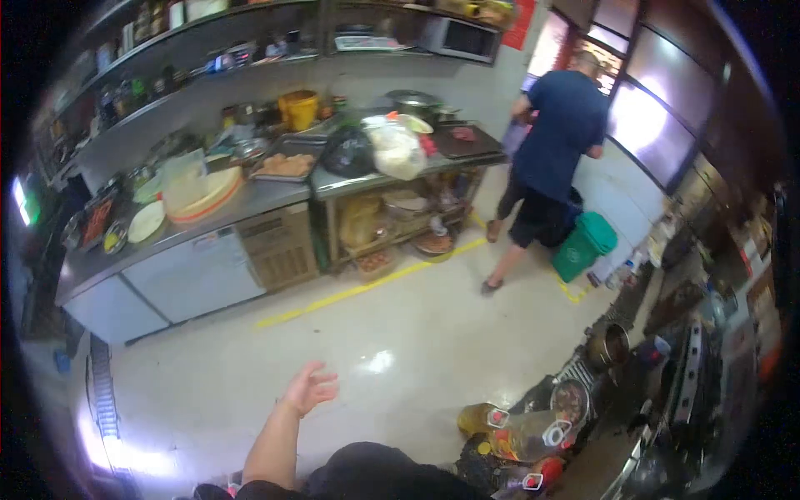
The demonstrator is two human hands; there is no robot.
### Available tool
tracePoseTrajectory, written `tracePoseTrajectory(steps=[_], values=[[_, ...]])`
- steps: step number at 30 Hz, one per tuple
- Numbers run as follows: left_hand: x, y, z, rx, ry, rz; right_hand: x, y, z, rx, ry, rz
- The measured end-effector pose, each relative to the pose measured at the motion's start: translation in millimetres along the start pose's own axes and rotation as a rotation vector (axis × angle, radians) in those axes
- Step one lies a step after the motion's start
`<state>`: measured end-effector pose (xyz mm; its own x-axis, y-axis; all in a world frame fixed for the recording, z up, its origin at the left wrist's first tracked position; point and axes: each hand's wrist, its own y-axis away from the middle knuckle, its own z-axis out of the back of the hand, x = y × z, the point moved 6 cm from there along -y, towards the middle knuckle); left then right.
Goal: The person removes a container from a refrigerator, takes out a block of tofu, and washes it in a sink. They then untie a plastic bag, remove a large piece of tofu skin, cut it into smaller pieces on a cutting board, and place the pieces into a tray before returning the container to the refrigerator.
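My left hand (311,389) reaches out over the pale floor (208,375), in front of my dark clothing. Its fingers are partly spread, and I see nothing in them. No object touches it; the bare floor lies beneath. My right hand is outside the view. To the right of my body stand large oil bottles (529,435), one with yellow oil, and near them a bowl of food (571,402).
A steel counter (279,198) with a chopping board (208,200), a tray of meat (285,166) and bags runs along the far wall. A person (560,125) walks near a green bin (585,246) by the door. Cooking equipment (685,375) lines the right side.
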<state>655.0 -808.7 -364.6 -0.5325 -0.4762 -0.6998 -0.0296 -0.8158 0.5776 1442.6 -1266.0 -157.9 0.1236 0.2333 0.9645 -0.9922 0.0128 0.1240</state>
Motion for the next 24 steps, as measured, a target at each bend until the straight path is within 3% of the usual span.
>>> tracePoseTrajectory(steps=[2, 5, 7, 8, 10, 11, 12, 13, 15, 17, 18, 20, 21, 24], values=[[23, -14, 35, -0.131, -0.853, 0.157, 12, -8, -68, 0.075, -0.025, -0.01], [62, -66, 51, -0.01, -0.697, -0.081, 20, -33, -203, 0.295, -0.072, -0.02], [50, -74, 83, -0.119, -0.396, -0.038, 13, -41, -328, 0.504, -0.067, 0.012], [43, -79, 99, -0.182, -0.253, -0.023, 10, -28, -402, 0.634, -0.028, 0.125], [40, -94, 124, -0.226, -0.518, -0.004, -6, -2, -552, 0.824, 0.034, 0.274], [36, -103, 138, -0.248, -0.661, 0.006, -9, 35, -619, 0.926, 0.189, 0.255], [40, -110, 150, -0.26, -0.587, 0.092, -11, 61, -687, 1.119, 0.489, 0.444], [46, -116, 160, -0.282, -0.508, 0.172, -39, 79, -762, 1.122, 0.267, 0.507], [55, -119, 187, -0.382, -0.426, 0.238, -30, 230, -850, 1.259, 0.164, 0.333], [62, -112, 205, -0.529, -0.392, 0.224, -28, 336, -940, 1.588, 0.515, 0.257], [63, -107, 214, -0.617, -0.254, 0.247, 3, 413, -961, 1.69, 0.735, 0.251], [64, -95, 234, -0.771, 0.012, 0.278, 1, 512, -1042, 1.84, 0.353, 0.262], [69, -94, 237, -0.786, 0.035, 0.324, 4, 560, -1083, 1.984, 0.427, 0.321], [123, -113, 224, -0.769, 0.161, 0.463, 44, 710, -1154, 2.046, 0.477, 0.509]])
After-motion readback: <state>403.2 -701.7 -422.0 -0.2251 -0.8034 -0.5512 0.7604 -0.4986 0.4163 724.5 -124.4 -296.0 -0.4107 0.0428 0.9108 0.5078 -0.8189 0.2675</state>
